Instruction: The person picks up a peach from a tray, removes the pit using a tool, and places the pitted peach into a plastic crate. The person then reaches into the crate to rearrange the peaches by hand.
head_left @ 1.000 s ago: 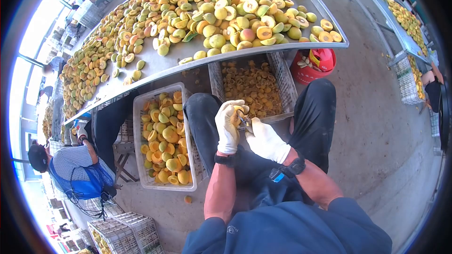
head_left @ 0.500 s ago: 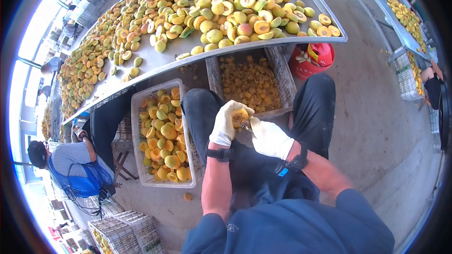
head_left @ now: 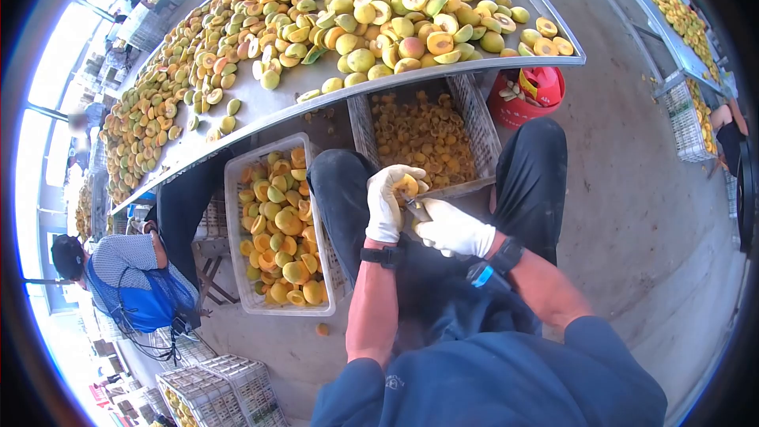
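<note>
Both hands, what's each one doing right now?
Left hand: closed around a piece of fruit.
Right hand: closed on a small metal tool, its tip at the fruit.

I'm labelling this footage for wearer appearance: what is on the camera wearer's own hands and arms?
The left hand and right hand each wear a whitish glove. A black band circles the left wrist; a bulkier black band circles the right, with a bright blue piece beside it. Both sleeves are short and dark blue.
</note>
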Demonstrator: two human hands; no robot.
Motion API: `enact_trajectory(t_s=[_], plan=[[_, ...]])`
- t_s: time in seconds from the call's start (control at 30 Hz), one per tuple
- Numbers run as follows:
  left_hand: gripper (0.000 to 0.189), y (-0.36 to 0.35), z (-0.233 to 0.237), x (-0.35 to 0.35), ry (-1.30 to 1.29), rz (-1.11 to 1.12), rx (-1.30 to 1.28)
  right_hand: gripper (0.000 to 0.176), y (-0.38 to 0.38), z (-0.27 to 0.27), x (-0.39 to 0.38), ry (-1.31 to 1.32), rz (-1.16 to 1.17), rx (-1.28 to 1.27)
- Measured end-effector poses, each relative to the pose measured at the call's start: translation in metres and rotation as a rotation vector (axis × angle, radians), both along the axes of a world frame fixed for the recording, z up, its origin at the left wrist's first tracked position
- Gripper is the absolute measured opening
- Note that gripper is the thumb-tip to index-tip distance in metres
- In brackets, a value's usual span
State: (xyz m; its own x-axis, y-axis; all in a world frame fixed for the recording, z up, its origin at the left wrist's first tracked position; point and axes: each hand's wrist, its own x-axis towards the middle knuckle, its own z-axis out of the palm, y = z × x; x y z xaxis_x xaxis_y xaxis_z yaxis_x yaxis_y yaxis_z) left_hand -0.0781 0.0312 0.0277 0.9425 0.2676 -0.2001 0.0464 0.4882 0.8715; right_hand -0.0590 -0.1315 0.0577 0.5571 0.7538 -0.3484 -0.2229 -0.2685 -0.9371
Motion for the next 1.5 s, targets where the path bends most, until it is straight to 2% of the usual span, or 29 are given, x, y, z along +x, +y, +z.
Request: enact_trajectory(t_s=[0.03,0.1,0.17,0.2,0.23,0.3,0.33,0.37,0.5,0.57,0.6,0.67,0.7,0.73,0.8,0.9,1.3,1.43,1.5], plan=[[0.035,0.003,0.002,0.001,0.018,-0.088,0.011,0.020,-0.005,0.021,0.003,0.418,0.041,0.006],[0.037,0.000,0.012,0.002,0.034,-0.173,0.020,0.014,-0.008,0.029,0.003,0.500,-0.007,0.086],[0.043,-0.009,0.030,0.005,-0.004,-0.093,-0.046,0.009,-0.013,0.021,0.012,0.825,-0.010,0.267],[0.052,-0.010,0.030,0.002,-0.083,-0.096,-0.037,0.006,-0.012,0.025,0.013,0.874,-0.079,0.284],[0.052,-0.013,0.029,0.001,-0.089,-0.101,-0.034,0.006,-0.009,0.027,0.012,0.866,-0.082,0.289],[0.050,-0.020,0.022,0.001,-0.172,0.065,0.242,0.009,-0.005,0.028,0.007,0.729,-0.081,0.273],[0.048,-0.020,0.019,0.000,-0.163,0.072,0.250,0.011,-0.003,0.026,0.004,0.734,-0.103,0.262],[0.055,-0.019,0.012,0.000,-0.156,0.099,0.285,0.011,-0.003,0.028,0.004,0.773,-0.116,0.257],[0.051,-0.019,0.023,-0.001,-0.187,0.125,0.344,0.010,-0.009,0.034,0.012,0.810,-0.037,0.279],[0.053,-0.019,0.030,0.003,-0.190,0.133,0.432,0.009,-0.009,0.033,0.018,0.912,0.027,0.345],[0.053,-0.016,0.032,0.005,-0.195,0.135,0.436,0.009,-0.010,0.029,0.022,0.908,0.031,0.348],[0.053,-0.010,0.035,0.009,-0.158,-0.033,0.250,0.004,-0.010,0.012,0.032,1.196,0.169,0.522],[0.053,-0.008,0.032,0.014,-0.156,-0.028,0.255,0.004,-0.008,0.006,0.034,1.198,0.176,0.522],[0.053,-0.006,0.025,0.021,-0.119,-0.055,0.187,0.003,-0.006,0.001,0.035,1.307,0.128,0.601],[0.052,-0.006,0.013,0.034,-0.049,-0.077,0.097,0.014,-0.003,-0.014,0.035,1.516,0.034,0.749],[0.052,-0.009,0.009,0.052,0.048,-0.140,0.082,0.020,-0.001,-0.027,0.043,1.660,0.068,0.965],[0.046,-0.010,-0.011,0.088,0.314,-0.264,-0.022,0.020,-0.010,-0.043,0.058,1.568,-0.034,0.985],[0.054,-0.012,-0.010,0.090,0.280,-0.278,-0.138,0.019,-0.010,-0.044,0.059,1.553,-0.004,1.019],[0.058,-0.005,-0.009,0.091,0.294,-0.378,-0.334,0.019,-0.006,-0.040,0.059,1.553,0.026,1.021]])
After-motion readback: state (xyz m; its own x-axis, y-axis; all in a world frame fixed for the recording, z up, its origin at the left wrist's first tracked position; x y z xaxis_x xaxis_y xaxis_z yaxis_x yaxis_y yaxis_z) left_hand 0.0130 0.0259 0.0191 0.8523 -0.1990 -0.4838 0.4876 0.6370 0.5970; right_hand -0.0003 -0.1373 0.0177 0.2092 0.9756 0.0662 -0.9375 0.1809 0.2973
